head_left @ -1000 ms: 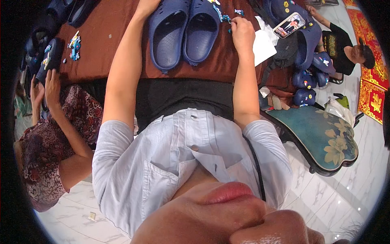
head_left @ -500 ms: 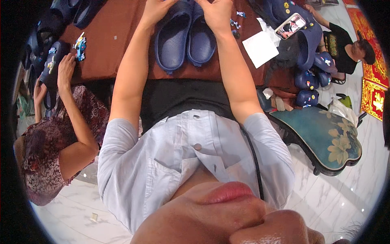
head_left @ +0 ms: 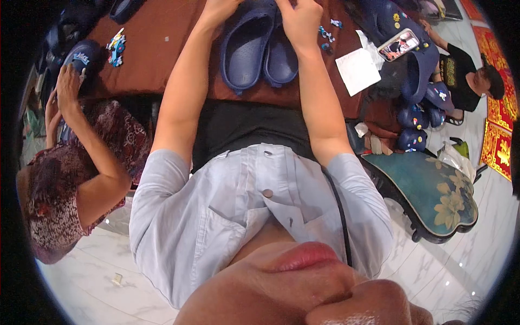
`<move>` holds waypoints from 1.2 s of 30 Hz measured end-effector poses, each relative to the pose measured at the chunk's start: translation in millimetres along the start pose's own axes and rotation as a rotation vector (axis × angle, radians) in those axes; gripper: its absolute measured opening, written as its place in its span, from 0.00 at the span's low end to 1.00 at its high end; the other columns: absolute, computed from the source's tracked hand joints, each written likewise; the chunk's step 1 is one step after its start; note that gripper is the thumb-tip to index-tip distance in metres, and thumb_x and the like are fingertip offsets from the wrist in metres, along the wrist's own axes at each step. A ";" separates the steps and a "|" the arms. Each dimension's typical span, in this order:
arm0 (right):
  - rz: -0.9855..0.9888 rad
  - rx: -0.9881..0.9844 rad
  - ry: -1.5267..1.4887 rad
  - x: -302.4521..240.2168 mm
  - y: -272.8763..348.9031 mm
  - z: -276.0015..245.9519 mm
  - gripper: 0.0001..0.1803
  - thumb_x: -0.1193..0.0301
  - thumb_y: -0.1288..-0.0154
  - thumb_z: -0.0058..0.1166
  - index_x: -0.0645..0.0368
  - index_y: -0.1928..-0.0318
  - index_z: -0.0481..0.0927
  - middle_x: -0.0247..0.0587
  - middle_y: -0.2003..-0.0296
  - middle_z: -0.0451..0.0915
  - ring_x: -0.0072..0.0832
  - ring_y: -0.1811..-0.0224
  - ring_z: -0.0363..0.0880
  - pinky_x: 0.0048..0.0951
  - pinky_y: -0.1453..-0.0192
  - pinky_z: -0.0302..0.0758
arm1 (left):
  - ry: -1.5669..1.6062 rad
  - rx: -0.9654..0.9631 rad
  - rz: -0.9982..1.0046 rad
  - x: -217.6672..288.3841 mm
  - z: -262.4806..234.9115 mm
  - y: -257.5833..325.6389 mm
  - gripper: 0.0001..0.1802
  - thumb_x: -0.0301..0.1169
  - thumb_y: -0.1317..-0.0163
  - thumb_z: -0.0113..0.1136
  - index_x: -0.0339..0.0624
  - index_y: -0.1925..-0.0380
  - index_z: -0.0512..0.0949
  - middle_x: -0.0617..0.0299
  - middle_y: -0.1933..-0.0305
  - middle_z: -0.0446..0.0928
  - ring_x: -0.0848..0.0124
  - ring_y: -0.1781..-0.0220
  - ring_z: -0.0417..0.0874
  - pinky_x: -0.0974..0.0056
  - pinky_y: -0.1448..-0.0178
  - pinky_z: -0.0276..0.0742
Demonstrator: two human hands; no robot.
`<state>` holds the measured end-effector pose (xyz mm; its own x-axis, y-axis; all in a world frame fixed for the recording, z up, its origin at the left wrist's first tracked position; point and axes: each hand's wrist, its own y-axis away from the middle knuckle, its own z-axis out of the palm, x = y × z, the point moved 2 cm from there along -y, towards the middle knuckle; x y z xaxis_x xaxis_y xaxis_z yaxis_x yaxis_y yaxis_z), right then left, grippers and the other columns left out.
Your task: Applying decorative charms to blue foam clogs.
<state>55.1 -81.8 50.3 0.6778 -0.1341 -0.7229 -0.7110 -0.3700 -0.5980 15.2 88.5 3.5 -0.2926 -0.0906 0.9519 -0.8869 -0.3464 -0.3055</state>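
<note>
A pair of dark blue clogs stands on the brown tabletop (head_left: 184, 54) in front of me, the left clog (head_left: 244, 59) and the right clog (head_left: 281, 59) side by side, heels toward me. Over their toe ends, at the upper edge of the picture, are my left hand (head_left: 221, 10) and my right hand (head_left: 302, 21). Both thumbs point inward, toward each other. The picture's edge cuts off the other fingers, so whatever they hold is hidden. Small blue and white charms (head_left: 326, 35) lie to the right of my right hand.
White paper (head_left: 358, 73), a phone (head_left: 399, 44) and several blue clogs (head_left: 414, 116) are on the right, above a teal floral chair (head_left: 425, 195). At left, a co-worker's hand (head_left: 69, 89) touches a blue clog (head_left: 85, 57) near more charms (head_left: 116, 47). Another person (head_left: 466, 81) sits far right.
The view has shifted slightly, so the table and clogs appear further right and higher. My hands stay over the clogs' toes. The co-worker's hand has moved left onto a clog.
</note>
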 end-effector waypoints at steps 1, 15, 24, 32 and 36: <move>-0.006 -0.006 -0.012 5.0 2.9 -3.2 0.06 0.76 0.38 0.65 0.64 0.61 0.86 0.44 0.68 0.85 0.31 0.65 0.84 0.30 0.58 0.78 | 0.052 0.039 -0.070 5.4 -3.0 0.2 0.04 0.21 0.35 0.65 0.34 0.61 0.84 0.64 0.64 0.84 0.77 0.61 0.82 0.71 0.55 0.78; -0.419 -0.126 0.440 28.3 57.2 -16.2 0.14 0.65 0.38 0.67 0.59 0.56 0.85 0.37 0.56 0.85 0.38 0.48 0.81 0.41 0.42 0.72 | -0.317 0.315 -0.074 -19.7 -27.5 42.7 0.06 0.22 0.43 0.71 0.35 0.65 0.87 0.61 0.68 0.86 0.74 0.64 0.84 0.67 0.57 0.80; -0.484 -0.073 0.461 27.4 57.9 -13.1 0.14 0.64 0.42 0.68 0.56 0.57 0.84 0.36 0.57 0.84 0.37 0.48 0.80 0.42 0.43 0.73 | -0.643 0.249 0.164 -28.9 -29.5 42.8 0.10 0.30 0.38 0.71 0.39 0.59 0.87 0.58 0.53 0.87 0.70 0.54 0.88 0.65 0.49 0.83; -0.483 -0.050 0.440 28.5 59.2 -10.6 0.17 0.65 0.47 0.71 0.56 0.58 0.83 0.33 0.57 0.83 0.34 0.48 0.79 0.41 0.42 0.72 | -0.910 0.097 0.406 -12.2 -27.1 43.7 0.08 0.27 0.37 0.65 0.41 0.59 0.87 0.61 0.49 0.85 0.59 0.49 0.84 0.58 0.46 0.81; -0.485 -0.042 0.436 28.2 60.4 -8.7 0.16 0.64 0.47 0.70 0.55 0.58 0.83 0.33 0.57 0.82 0.34 0.48 0.79 0.40 0.41 0.72 | -1.035 0.051 0.443 -0.6 -24.9 48.5 0.08 0.27 0.35 0.62 0.42 0.58 0.86 0.63 0.51 0.85 0.59 0.49 0.84 0.57 0.48 0.81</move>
<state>33.0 -115.9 -3.2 0.9399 -0.3004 -0.1623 -0.3034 -0.5165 -0.8007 -36.5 95.0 -12.4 -0.1195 -0.9377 0.3262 -0.7558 -0.1271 -0.6423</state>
